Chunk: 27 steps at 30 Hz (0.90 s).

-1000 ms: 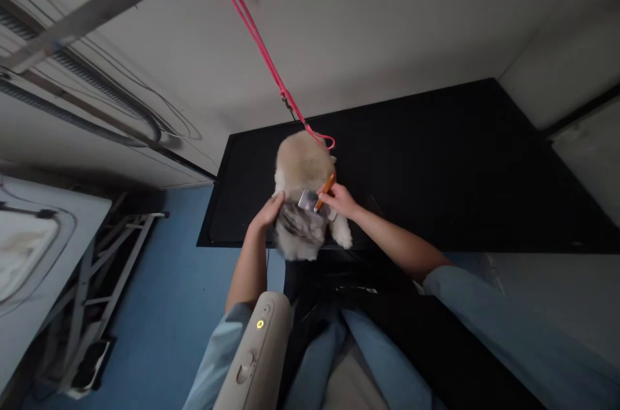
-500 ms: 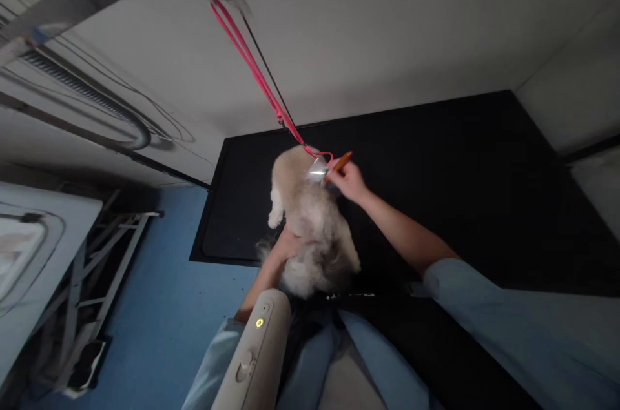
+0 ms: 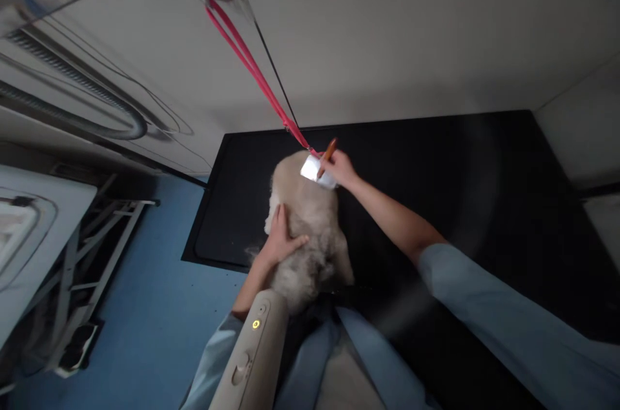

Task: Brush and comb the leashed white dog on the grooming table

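A fluffy cream and grey dog [image 3: 310, 203] stands on a black grooming table [image 3: 411, 158], its rear end toward me. My right hand [image 3: 341, 169] grips the wooden handle of a slicker brush [image 3: 314, 168], whose shiny metal head lies at the dog's upper back near the neck. My left hand [image 3: 282, 239] rests on the dog's left flank, fingers and thumb spread over the coat. From above, a pink grooming leash [image 3: 256, 71] runs down to the dog's neck. The dog's face is hidden.
A beige dryer nozzle [image 3: 252, 352] with a lit yellow button juts up in front of my body. At left are a grey corrugated hose [image 3: 97, 90], a second table with a folding metal frame [image 3: 104, 248], and blue floor [image 3: 150, 281]. A pale wall [image 3: 387, 29] borders the table's far edge.
My left hand has come out of the fur and now lies spread on the flank, farther forward. The brush has shifted slightly left and its handle has tilted more upright.
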Each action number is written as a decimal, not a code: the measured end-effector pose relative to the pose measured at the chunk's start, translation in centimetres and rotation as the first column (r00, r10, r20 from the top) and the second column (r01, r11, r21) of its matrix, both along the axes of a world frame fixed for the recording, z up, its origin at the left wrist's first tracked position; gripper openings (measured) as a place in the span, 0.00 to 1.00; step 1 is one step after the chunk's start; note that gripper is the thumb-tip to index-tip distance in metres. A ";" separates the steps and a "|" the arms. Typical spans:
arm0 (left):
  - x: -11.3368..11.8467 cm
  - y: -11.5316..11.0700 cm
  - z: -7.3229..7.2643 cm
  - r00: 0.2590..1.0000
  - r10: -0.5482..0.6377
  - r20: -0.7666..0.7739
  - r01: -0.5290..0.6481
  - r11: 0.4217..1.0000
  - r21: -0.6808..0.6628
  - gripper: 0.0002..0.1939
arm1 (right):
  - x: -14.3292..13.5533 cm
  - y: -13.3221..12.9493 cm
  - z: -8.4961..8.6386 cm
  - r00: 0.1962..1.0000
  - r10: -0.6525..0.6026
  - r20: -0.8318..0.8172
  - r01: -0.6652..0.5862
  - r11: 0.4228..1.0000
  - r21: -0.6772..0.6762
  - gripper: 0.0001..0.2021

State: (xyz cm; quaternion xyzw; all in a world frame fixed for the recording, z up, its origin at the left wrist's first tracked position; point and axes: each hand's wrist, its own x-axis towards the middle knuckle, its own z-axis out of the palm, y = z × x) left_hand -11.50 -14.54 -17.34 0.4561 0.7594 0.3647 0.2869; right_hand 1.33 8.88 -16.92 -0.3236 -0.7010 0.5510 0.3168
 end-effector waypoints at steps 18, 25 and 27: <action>0.0 3.2 -2.7 0.988 -0.057 -0.140 0.075 0.989 0.124 0.15 | -4.0 4.9 0.9 0.995 -0.046 0.084 0.038 0.996 0.086 0.04; 1.8 3.1 -3.1 0.991 -0.124 -0.053 0.129 0.987 0.095 0.17 | -8.8 5.5 3.5 0.835 0.364 0.413 -0.420 0.906 0.051 0.04; 2.2 3.0 -2.9 0.985 -0.159 -0.059 0.164 0.983 0.082 0.16 | -9.7 5.6 4.3 0.890 0.125 0.440 -0.234 0.950 0.204 0.04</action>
